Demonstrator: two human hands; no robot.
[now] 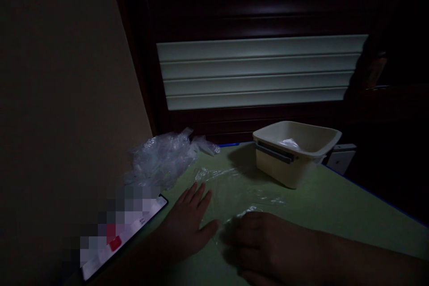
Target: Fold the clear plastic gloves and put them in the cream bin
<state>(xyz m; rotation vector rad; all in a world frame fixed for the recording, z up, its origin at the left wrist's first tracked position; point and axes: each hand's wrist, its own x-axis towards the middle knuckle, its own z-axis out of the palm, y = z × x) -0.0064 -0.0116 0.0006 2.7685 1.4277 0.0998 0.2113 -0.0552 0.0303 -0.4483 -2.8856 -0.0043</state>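
A clear plastic bag (231, 192) lies spread flat on the green table (351, 214). My left hand (189, 223) rests at the bag's left edge, palm down, fingers stretched out and thumb apart, with nothing held. Over the near right part of the bag is my right hand (264, 246), its fingers bent downward; their tips are in shadow, so whether they pinch the plastic is hidden. Beyond my left hand sits a crumpled heap of clear plastic bags (162, 156). A cream bin (278, 170) with a grey handle stands at the back right, some clear plastic (290, 144) inside it.
A phone or tablet with a lit screen (134, 228), partly pixelated, lies left of my left hand. Behind the table is a dark slatted door with pale slats (261, 71). A white object (340, 158) shows behind the bin, and a wall rises at the left.
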